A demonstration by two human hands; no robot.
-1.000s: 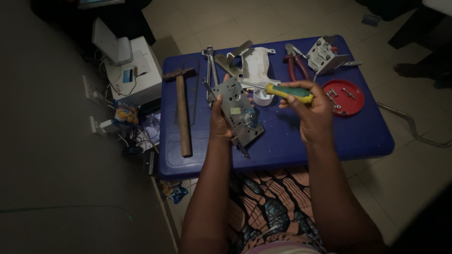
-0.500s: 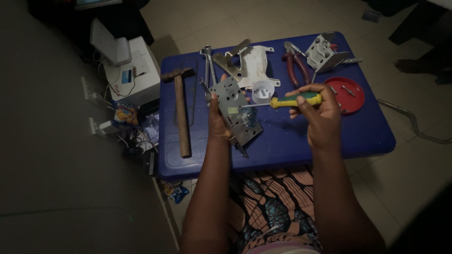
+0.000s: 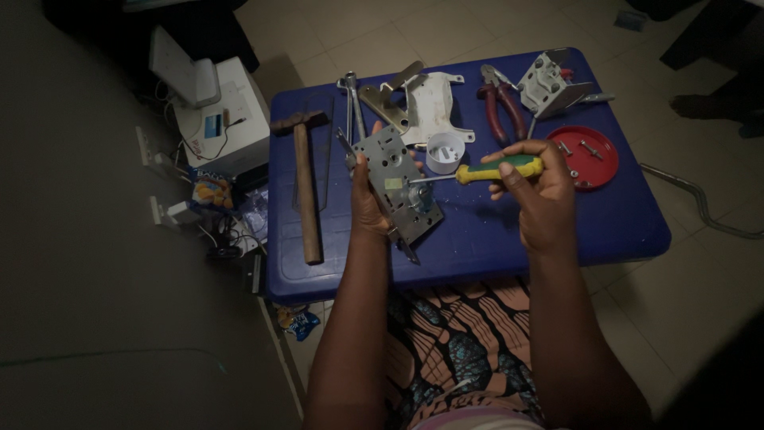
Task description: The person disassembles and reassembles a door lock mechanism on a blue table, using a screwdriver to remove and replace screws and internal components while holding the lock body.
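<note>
My left hand [image 3: 368, 203] grips a grey metal door-lock body [image 3: 398, 187], holding it tilted above the blue table [image 3: 477, 239]. My right hand [image 3: 537, 187] is closed around a screwdriver [image 3: 485, 171] with a yellow and green handle. Its shaft points left and the tip rests on the face of the lock body. A red round lid [image 3: 587, 157] with a few screws in it lies just right of my right hand.
On the table lie a wooden-handled hammer [image 3: 304, 187], a wrench [image 3: 351, 103], red-handled pliers [image 3: 500, 107], a white plastic part with a cup [image 3: 438, 119] and a metal lock part [image 3: 549, 84]. A white box [image 3: 219, 119] and cables sit on the floor at left.
My right hand has swung the screwdriver from over the lock to level, with the tip now set on the lock face. The left hand kept the lock body nearly still.
</note>
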